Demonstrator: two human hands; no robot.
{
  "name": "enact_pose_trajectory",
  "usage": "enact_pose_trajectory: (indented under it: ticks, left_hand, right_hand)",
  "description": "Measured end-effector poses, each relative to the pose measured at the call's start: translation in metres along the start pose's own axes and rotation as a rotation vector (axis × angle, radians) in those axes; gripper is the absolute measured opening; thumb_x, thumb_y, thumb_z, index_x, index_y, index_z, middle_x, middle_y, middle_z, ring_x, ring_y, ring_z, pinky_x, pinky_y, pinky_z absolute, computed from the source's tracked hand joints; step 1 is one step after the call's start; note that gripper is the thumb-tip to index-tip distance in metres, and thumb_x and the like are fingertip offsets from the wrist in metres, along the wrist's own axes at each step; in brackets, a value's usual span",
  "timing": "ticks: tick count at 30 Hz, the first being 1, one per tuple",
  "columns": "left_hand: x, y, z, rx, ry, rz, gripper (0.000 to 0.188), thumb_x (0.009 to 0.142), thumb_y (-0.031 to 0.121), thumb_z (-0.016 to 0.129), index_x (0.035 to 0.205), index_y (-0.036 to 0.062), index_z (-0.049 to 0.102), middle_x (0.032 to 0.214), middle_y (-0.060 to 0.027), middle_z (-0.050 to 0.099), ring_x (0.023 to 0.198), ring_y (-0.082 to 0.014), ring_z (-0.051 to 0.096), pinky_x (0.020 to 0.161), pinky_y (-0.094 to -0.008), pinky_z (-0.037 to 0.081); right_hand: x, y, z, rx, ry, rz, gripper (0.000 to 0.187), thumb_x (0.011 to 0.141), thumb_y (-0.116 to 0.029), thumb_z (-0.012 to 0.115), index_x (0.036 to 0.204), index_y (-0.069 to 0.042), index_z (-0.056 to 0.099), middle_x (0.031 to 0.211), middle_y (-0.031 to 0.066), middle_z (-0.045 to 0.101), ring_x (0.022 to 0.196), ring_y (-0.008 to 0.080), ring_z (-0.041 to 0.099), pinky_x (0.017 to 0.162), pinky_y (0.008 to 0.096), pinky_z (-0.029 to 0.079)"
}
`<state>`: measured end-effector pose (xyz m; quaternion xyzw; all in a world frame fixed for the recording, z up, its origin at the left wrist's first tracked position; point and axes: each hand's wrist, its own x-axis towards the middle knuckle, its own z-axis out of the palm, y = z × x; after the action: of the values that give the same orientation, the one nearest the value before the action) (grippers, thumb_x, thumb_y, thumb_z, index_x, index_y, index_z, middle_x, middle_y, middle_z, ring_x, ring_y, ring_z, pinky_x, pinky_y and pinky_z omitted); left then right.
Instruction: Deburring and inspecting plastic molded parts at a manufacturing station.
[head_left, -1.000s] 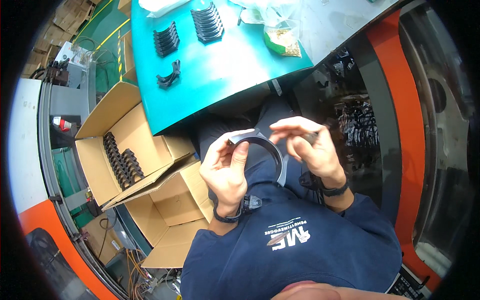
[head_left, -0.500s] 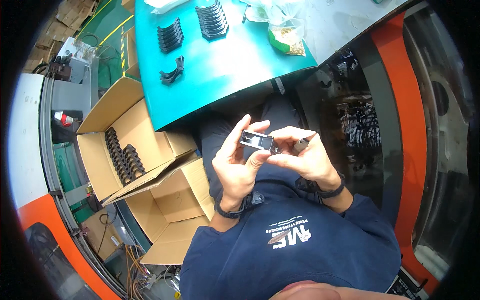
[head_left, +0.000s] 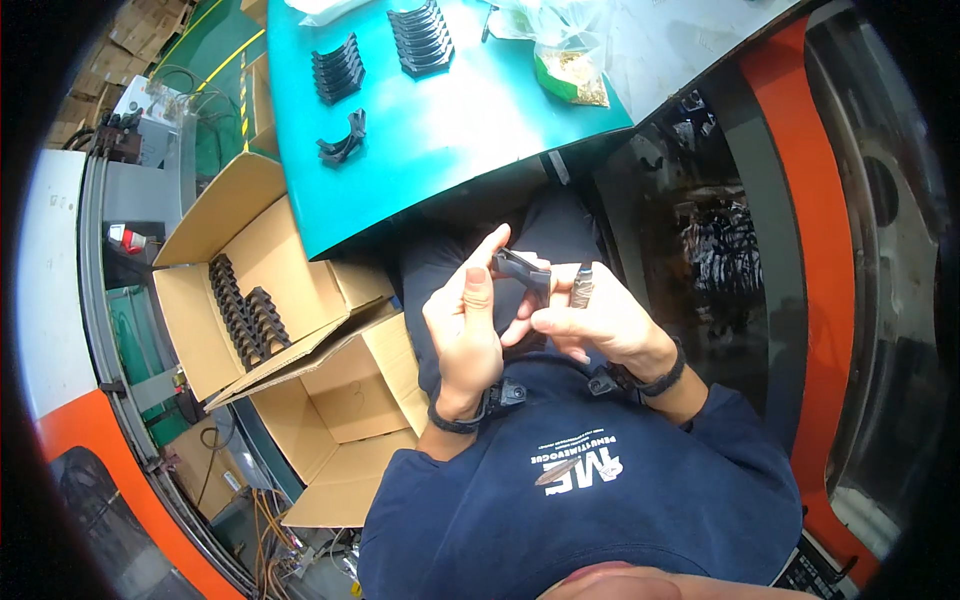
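Note:
A black curved plastic part (head_left: 522,272) is between my two hands, over my lap. My left hand (head_left: 462,335) holds it, its fingers behind the part and its thumb standing up beside it. My right hand (head_left: 615,318) touches the part's right end with its fingertips. Tucked in the right fingers is a small silvery tool with a dark tip (head_left: 582,286); its exact kind is hard to make out. A single similar curved part (head_left: 343,138) lies on the green tabletop (head_left: 450,165) ahead.
Two rows of black curved parts, one nearer (head_left: 338,70) and one farther (head_left: 421,40), stand on the table. A clear bag of small pieces (head_left: 575,75) lies right of them. At left, an open cardboard box (head_left: 300,250) holds more parts, beside another open box (head_left: 355,405).
The part has turned in my hands, from its hollow rectangular side to its curved side. My left thumb has lifted off it, and the silvery tool now points upward in my right fingers.

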<state>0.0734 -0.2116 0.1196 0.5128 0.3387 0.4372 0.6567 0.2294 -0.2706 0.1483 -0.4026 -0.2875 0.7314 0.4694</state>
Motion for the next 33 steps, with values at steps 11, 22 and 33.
enact_pose_trajectory:
  ticks: [11,22,33]
  left_hand:
    - [-0.011,0.004,0.004,0.233,0.078,0.274,0.033,0.098,0.022,0.049,0.110,-0.0073,0.060,0.094,-0.0144,0.066,0.088,-0.0190,0.063,0.083,-0.0293,0.048]
    - [-0.004,0.000,0.010,0.364,0.194,0.390,0.026,0.085,0.005,0.062,0.108,-0.0065,0.063,0.107,-0.0173,0.065,0.101,-0.0270,0.062,0.092,-0.0373,0.046]
    - [0.004,0.019,0.012,0.152,0.039,0.350,0.022,0.093,0.009,0.052,0.100,-0.0088,0.063,0.093,-0.0148,0.069,0.087,-0.0192,0.065,0.100,-0.0414,0.040]
  right_hand:
    - [0.004,0.011,-0.009,0.324,0.122,-0.405,0.025,0.097,-0.024,0.053,0.106,0.000,0.055,0.102,0.0221,0.067,0.047,0.0095,0.055,0.041,0.0172,0.041]
    - [0.002,0.008,-0.006,0.043,0.255,-0.462,0.029,0.094,-0.010,0.056,0.121,-0.001,0.055,0.097,0.0120,0.069,0.057,0.0057,0.053,0.050,0.0186,0.043]
    - [0.010,0.015,-0.012,-0.963,0.279,-0.914,0.028,0.085,-0.004,0.065,0.111,0.003,0.060,0.097,0.0184,0.067,0.083,0.0292,0.068,0.071,0.0318,0.054]
